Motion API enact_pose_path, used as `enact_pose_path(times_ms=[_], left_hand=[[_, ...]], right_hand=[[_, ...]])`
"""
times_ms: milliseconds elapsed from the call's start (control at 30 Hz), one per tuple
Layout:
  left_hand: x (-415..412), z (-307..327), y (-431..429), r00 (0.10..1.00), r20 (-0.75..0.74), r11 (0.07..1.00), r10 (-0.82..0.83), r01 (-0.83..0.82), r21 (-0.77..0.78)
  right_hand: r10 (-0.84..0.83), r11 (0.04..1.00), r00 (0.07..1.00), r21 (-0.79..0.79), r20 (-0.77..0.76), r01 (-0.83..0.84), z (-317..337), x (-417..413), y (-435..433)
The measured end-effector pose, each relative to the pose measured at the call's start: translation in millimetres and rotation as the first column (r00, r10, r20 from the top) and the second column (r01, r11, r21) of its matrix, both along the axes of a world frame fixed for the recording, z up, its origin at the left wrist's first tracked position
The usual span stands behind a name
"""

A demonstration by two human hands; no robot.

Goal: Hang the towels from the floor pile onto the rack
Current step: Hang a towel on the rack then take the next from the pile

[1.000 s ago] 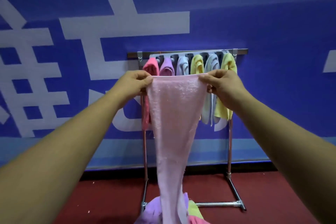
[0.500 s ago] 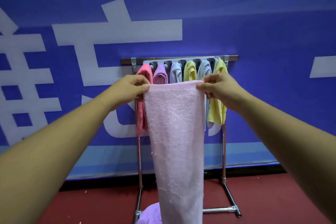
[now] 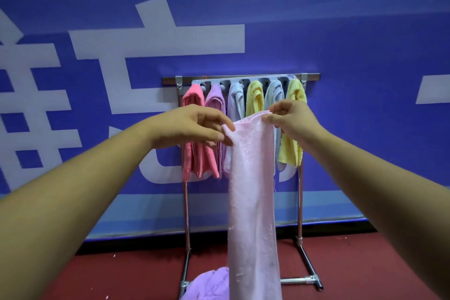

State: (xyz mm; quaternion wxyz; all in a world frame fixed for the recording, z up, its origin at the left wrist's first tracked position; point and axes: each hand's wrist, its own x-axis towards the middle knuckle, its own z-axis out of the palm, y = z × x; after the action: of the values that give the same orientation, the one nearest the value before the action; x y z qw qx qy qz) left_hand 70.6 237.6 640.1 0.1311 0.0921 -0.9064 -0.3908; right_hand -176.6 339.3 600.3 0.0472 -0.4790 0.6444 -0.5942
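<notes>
A long pale pink towel (image 3: 252, 197) hangs down in front of me, held by its top edge. My left hand (image 3: 192, 126) pinches the top left corner and my right hand (image 3: 291, 117) pinches the top right corner, slightly higher. Behind it stands a metal rack (image 3: 241, 78) against the wall, with several towels draped on its pegs: a coral pink one (image 3: 194, 134), a purple one (image 3: 214, 102), a pale blue one (image 3: 235, 100), a yellow one (image 3: 255, 97), another pale blue one (image 3: 274, 92) and a yellow one (image 3: 292, 151). A lilac towel of the floor pile (image 3: 209, 285) lies at the rack's foot.
The rack stands on a dark red floor (image 3: 365, 270) against a blue wall (image 3: 341, 31) with large white characters. Its base bar (image 3: 299, 280) runs along the floor to the right of the hanging towel.
My hands have come closer together, so the towel's top edge is narrower and tilted, left corner lower. The view has shifted, with the rack now slightly lower and nearer.
</notes>
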Motion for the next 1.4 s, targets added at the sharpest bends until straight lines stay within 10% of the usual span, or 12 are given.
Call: enact_pose_path(times_ms=[267,600,833,1067,1400], left_hand=[[-11,-5,-4,0.970,-0.211,0.917,0.122,-0.191,-0.350],[-23,-5,-7,0.871,-0.406,0.905,0.275,-0.377,-0.195],[-21,-5,-7,0.879,-0.386,0.910,0.279,-0.370,-0.185],[-9,-12,-6,0.921,-0.175,0.837,0.349,-0.390,-0.384],[-6,-25,-14,0.898,-0.285,0.941,0.336,-0.335,0.052]], right_hand=[[0.196,0.981,0.960,-0.045,0.200,-0.190,-1,18,-2],[0.538,0.842,0.814,-0.107,0.216,-0.528,15,55,-3],[0.449,0.893,0.892,0.033,-0.049,-0.448,10,65,-3],[0.401,0.916,0.905,-0.064,0.146,-0.395,6,60,-7],[0.412,0.910,0.865,-0.092,0.287,-0.403,-6,51,-7]])
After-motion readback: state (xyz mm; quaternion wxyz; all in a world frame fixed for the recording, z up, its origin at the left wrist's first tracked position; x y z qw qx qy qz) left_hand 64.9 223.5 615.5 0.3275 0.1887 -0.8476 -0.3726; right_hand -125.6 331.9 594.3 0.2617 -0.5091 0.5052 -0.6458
